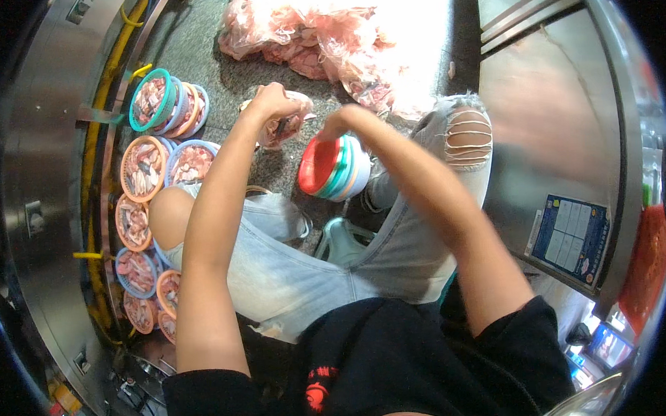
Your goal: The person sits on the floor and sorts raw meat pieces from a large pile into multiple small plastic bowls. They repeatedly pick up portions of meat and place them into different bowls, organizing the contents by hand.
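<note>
My left hand [275,102] grips the top of a clear plastic bag [285,130] with pieces of raw meat in it, held low over the stone floor. My right hand [344,121], slightly blurred, is at the upper rim of a red plastic basket [315,166]; its fingertips are partly hidden, so its grip is unclear. That red basket is the front one of a tilted nested stack, with green, orange and pale blue baskets [359,164] behind it. The stack lies between my lower legs.
Large plastic bags of raw meat [324,36] lie ahead on the granite floor [189,49]. Along the left, several baskets of meat pieces [144,167] stand, some stacked [151,99]. A steel panel [543,118] rises on the right. A green plastic stool [343,241] shows beneath me.
</note>
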